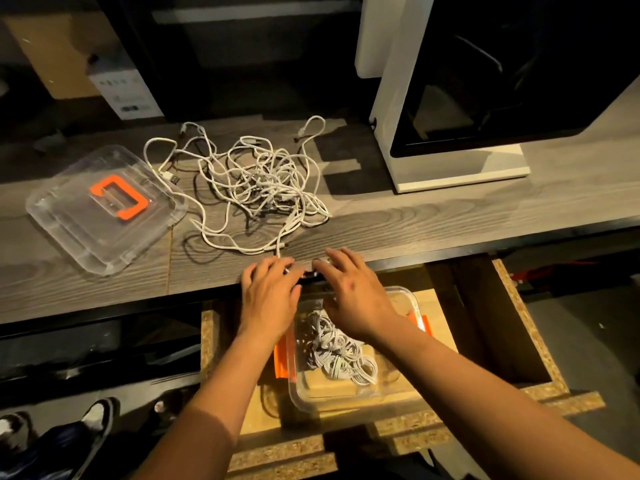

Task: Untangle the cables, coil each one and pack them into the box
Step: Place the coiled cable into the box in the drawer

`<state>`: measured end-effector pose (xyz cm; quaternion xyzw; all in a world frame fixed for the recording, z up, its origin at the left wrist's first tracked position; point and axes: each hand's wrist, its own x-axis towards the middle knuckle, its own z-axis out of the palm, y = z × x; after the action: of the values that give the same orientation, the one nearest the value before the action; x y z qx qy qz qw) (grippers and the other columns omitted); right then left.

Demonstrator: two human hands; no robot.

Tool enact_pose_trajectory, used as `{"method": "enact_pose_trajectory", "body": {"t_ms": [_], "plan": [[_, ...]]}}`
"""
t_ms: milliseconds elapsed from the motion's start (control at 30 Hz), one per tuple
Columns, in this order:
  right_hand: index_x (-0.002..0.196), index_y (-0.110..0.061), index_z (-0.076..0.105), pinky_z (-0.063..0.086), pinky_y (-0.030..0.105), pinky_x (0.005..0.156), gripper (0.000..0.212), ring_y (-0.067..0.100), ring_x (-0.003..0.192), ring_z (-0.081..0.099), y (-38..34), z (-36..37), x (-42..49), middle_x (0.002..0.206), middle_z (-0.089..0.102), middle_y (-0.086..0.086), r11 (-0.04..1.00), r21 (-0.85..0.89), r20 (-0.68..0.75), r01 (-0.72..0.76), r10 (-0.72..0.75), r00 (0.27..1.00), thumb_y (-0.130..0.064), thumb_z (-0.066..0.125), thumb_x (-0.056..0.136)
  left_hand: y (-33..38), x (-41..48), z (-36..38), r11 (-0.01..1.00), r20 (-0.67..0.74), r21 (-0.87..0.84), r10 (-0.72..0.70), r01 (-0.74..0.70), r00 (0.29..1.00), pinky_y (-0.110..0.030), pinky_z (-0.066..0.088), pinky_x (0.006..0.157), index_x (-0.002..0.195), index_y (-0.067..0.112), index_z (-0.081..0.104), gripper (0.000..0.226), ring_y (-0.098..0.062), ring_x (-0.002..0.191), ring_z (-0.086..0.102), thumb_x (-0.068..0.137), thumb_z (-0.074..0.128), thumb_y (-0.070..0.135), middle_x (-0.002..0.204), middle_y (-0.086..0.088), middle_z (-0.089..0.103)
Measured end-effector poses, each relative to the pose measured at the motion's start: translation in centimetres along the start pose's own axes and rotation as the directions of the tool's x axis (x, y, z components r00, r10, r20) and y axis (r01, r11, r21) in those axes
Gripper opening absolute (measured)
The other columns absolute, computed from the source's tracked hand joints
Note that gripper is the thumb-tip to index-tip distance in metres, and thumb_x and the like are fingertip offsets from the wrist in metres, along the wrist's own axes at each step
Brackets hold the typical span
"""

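So the left hand (268,292) and right hand (349,289) lay spread, holding nothing, by a loose end of the tangled cables (256,181) mid-table. Box (298,393) sat just below, near side, probably for easy drop-ins.

1. Dim, warm yellow light; the tabletop (433,216) is lit, the shelves (242,64) behind and the floor (588,341) sink into near black.
2. Light falls from the upper right: the cables (256,181) cast thin dark shadows to their left.
3. Soft glare on the clear lid (69,216) and a bright spot on the box (304,396) rim.
4. Wide-angle lens bows the tabletop edge; corners are soft, detail smeared.
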<state>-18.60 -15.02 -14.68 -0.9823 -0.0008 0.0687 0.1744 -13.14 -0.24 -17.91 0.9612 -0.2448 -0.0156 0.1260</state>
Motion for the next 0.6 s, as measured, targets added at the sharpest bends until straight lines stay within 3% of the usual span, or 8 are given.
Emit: {"method": "enact_pose_trajectory", "body": {"t_ms": [100,233,367,433,467,533,567,600], "plan": [[0.132,-0.021,0.051,0.029,0.037,0.106,0.044,0.025,0.134,0.027,0.3,1.1,0.1,0.145,0.039,0.002,0.995,-0.088,-0.008,0.035,-0.036,0.999,-0.030,0.056,0.090,-0.4,-1.6,0.7,0.979,-0.213,-0.167,0.080,-0.117,0.974,-0.034,0.032,0.084,0.090,0.019,0.074,0.017,-0.020,0.095,0.057,0.082,0.061,0.026,0.089,0.006,0.069],[0.089,-0.017,0.072,0.047,0.040,0.083,0.023,0.025,0.107,0.053,1.5,0.3,-0.4,0.113,0.065,-0.001,0.981,0.045,-0.204,0.191,-0.178,0.963,-0.029,0.053,0.086,0.5,-1.8,-0.2,0.944,-0.316,-0.291,0.056,-0.153,0.947,-0.028,0.026,0.078,0.091,0.018,0.074,0.022,-0.011,0.091,0.049,0.083,0.054,0.026,0.087,0.009,0.069],[0.080,-0.024,0.062,0.034,0.031,0.105,0.017,0.016,0.130,0.042,1.3,-1.7,-0.9,0.131,0.056,0.001,0.871,0.441,-0.222,0.219,-0.131,0.966,-0.034,0.051,0.087,1.4,0.2,-0.7,0.969,-0.161,-0.241,0.022,-0.061,0.987,-0.026,0.016,0.085,0.097,0.020,0.070,0.026,-0.023,0.112,0.052,0.078,0.066,0.004,0.104,0.007,0.068],[0.073,-0.027,0.057,0.039,0.021,0.100,0.015,0.004,0.122,0.049,-0.1,-3.1,-1.1,0.126,0.060,-0.001,0.599,0.786,-0.203,0.152,0.018,0.979,-0.029,0.051,0.088,2.5,1.7,-1.2,0.973,-0.061,-0.230,-0.003,-0.011,0.998,-0.032,0.016,0.100,0.111,0.022,0.064,0.032,-0.024,0.130,0.037,0.086,0.057,0.004,0.126,0.005,0.058],[0.072,-0.023,0.058,0.043,0.020,0.094,0.018,0.004,0.114,0.056,-0.8,-3.7,-1.1,0.117,0.065,0.001,0.357,0.927,-0.177,0.114,0.150,0.973,-0.021,0.052,0.088,2.8,2.4,-1.2,0.973,-0.034,-0.229,-0.034,0.025,0.999,-0.034,0.013,0.107,0.120,0.025,0.059,0.036,-0.022,0.136,0.028,0.090,0.051,0.006,0.135,0.005,0.051],[0.071,-0.012,0.058,0.050,0.027,0.085,0.022,0.015,0.093,0.066,-1.4,-4.9,-0.9,0.089,0.071,0.005,-0.152,0.984,-0.028,0.092,0.382,0.924,-0.014,0.047,0.090,3.4,3.8,-1.0,0.978,-0.022,-0.208,-0.023,0.018,1.000,-0.035,0.005,0.112,0.126,0.027,0.053,0.040,-0.017,0.140,0.021,0.092,0.046,0.008,0.137,0.007,0.049],[0.068,-0.010,0.054,0.051,0.029,0.078,0.024,0.018,0.078,0.066,-1.3,-5.5,-0.8,0.073,0.066,0.004,-0.334,0.936,0.052,0.107,0.434,0.900,-0.014,0.044,0.090,3.6,4.3,-0.8,0.980,-0.016,-0.201,0.000,-0.003,1.000,-0.033,0.002,0.112,0.126,0.026,0.053,0.038,-0.017,0.141,0.021,0.094,0.042,0.011,0.135,0.006,0.052],[0.065,-0.013,0.048,0.049,0.028,0.068,0.026,0.017,0.063,0.059,-1.0,-6.1,-0.9,0.061,0.057,0.000,-0.412,0.903,0.091,0.125,0.467,0.879,-0.012,0.043,0.091,3.9,4.8,-0.8,0.982,0.003,-0.189,0.009,-0.008,1.000,-0.033,0.000,0.113,0.127,0.025,0.053,0.036,-0.018,0.141,0.021,0.096,0.039,0.012,0.133,0.005,0.054]]}}
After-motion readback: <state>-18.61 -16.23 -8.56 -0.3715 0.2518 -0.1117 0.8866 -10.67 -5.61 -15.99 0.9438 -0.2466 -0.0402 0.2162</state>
